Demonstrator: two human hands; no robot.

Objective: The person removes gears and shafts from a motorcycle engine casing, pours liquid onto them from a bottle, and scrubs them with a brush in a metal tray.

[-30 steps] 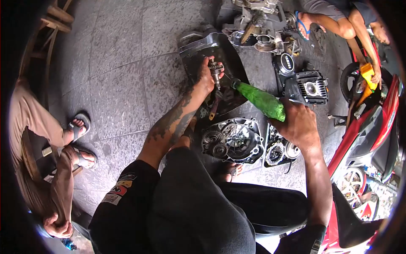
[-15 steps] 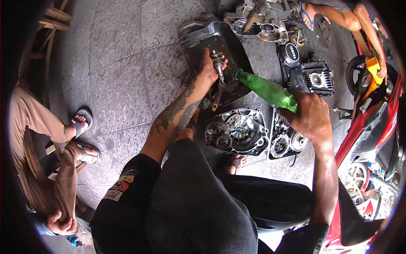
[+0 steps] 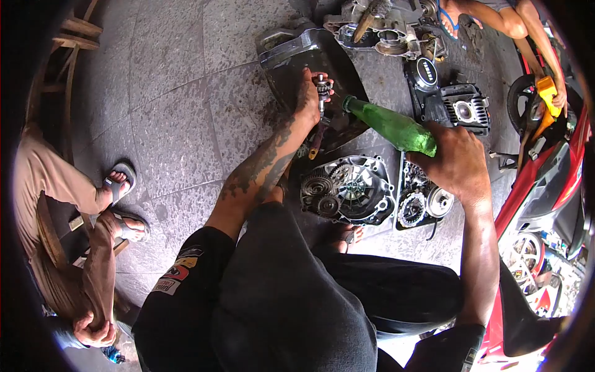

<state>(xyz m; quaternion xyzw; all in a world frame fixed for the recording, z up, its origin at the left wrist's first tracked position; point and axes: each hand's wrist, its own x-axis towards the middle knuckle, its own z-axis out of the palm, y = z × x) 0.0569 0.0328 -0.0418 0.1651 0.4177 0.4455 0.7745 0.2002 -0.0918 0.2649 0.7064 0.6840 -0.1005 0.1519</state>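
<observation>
My left hand (image 3: 308, 98) is closed around a metal gear shaft (image 3: 323, 92), held over a black tray (image 3: 291, 62). My right hand (image 3: 455, 162) grips the base of a green glass bottle (image 3: 393, 127), which lies tilted with its mouth towards the shaft. No stream from the bottle can be made out. A brush-like tool with a worn handle (image 3: 316, 146) rests at the tray's near edge. Nearer to me sits an engine cover with gears (image 3: 354, 192), and beside it, partly behind my right hand, a second casing with gears (image 3: 414, 209).
Engine casings (image 3: 387, 37) lie beyond the tray, with a Yamaha cover (image 3: 426, 73) and a finned cylinder (image 3: 463, 111) to the right. A co-worker's hand (image 3: 559, 102) holds a yellow object (image 3: 548, 93) near a red motorcycle (image 3: 539, 198). Another person's sandalled feet (image 3: 121, 180) are at left.
The bottle has shifted right and tipped back slightly, and the thin stream at its mouth no longer shows. My left hand has turned the shaft more upright.
</observation>
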